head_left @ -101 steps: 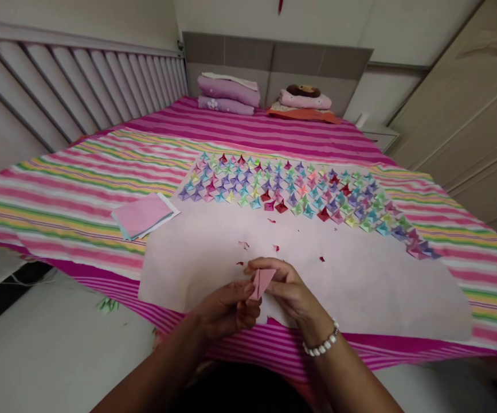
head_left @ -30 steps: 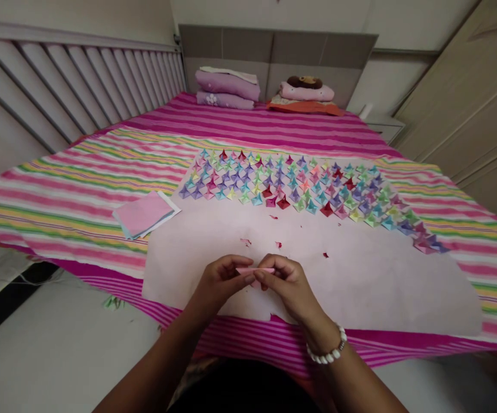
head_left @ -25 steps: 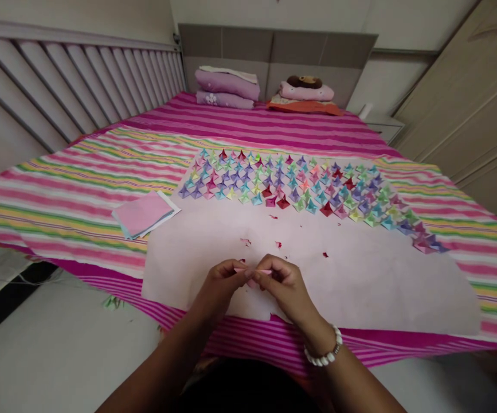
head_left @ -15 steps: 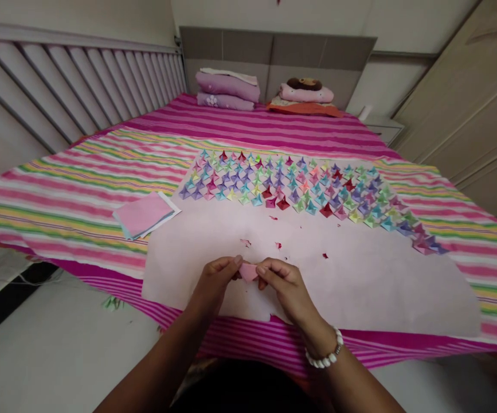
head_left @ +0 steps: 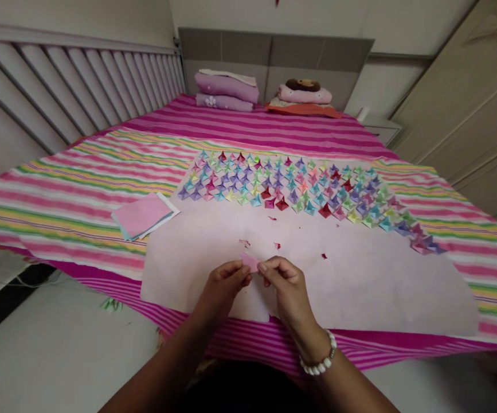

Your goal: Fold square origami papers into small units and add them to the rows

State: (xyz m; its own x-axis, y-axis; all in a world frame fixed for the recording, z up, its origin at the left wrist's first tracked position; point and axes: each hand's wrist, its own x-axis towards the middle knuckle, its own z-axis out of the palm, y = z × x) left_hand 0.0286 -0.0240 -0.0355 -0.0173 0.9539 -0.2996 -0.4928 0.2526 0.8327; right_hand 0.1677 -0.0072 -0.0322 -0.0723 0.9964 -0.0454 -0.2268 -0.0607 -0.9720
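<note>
Between my hands is a small folded piece of pink paper (head_left: 250,262), held above a large pale sheet (head_left: 360,281). My left hand (head_left: 226,282) pinches its left side with thumb and fingers. At its right edge my right hand (head_left: 283,278) grips it, thumb on top; a white beaded bracelet (head_left: 319,366) circles that wrist. Rows of small folded paper pieces (head_left: 293,186) in many colours cover the far part of the sheet. Small dark red scraps (head_left: 277,246) lie just beyond my hands.
A stack of coloured paper squares (head_left: 139,213) rests at the sheet's left edge on the striped bedcover (head_left: 59,198). Folded purple bedding (head_left: 226,89) and a pink pile (head_left: 304,93) sit by the headboard (head_left: 248,49). White railings (head_left: 102,80) stand at left.
The folded pink paper has been turned, so a corner now points up and away. My left hand has shifted slightly right and down, its fingers now lower on the paper.
</note>
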